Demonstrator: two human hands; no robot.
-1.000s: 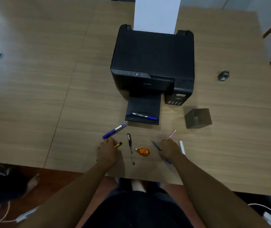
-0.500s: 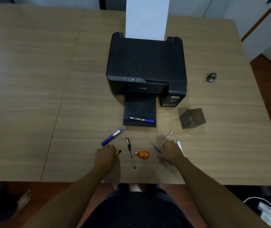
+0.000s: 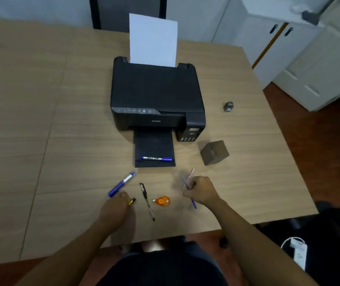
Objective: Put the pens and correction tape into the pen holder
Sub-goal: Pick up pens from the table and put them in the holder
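The pen holder (image 3: 214, 152), a dark open cube, lies on the table right of the printer tray. My right hand (image 3: 201, 189) is closed in a fist around a thin blue pen (image 3: 194, 204) and a pink pen (image 3: 190, 174), both sticking out of it. My left hand (image 3: 116, 207) is curled over a yellow and black pen (image 3: 132, 201), and only its tip shows. Between the hands lie a black pen (image 3: 146, 200) and the orange correction tape (image 3: 162, 201). A blue marker (image 3: 121, 183) lies just beyond my left hand. Another blue marker (image 3: 156, 158) rests on the printer's output tray.
A black printer (image 3: 156, 96) with an upright white sheet (image 3: 153, 40) stands mid-table, its tray (image 3: 154, 144) extended toward me. A small grey object (image 3: 228, 106) sits at the right. The table's near edge (image 3: 165, 239) runs just below my wrists. White cabinets stand at the far right.
My right hand has closed around the blue and pink pens and turned them upward. The white pen beside it is no longer visible. My left hand stays on the yellow and black pen.
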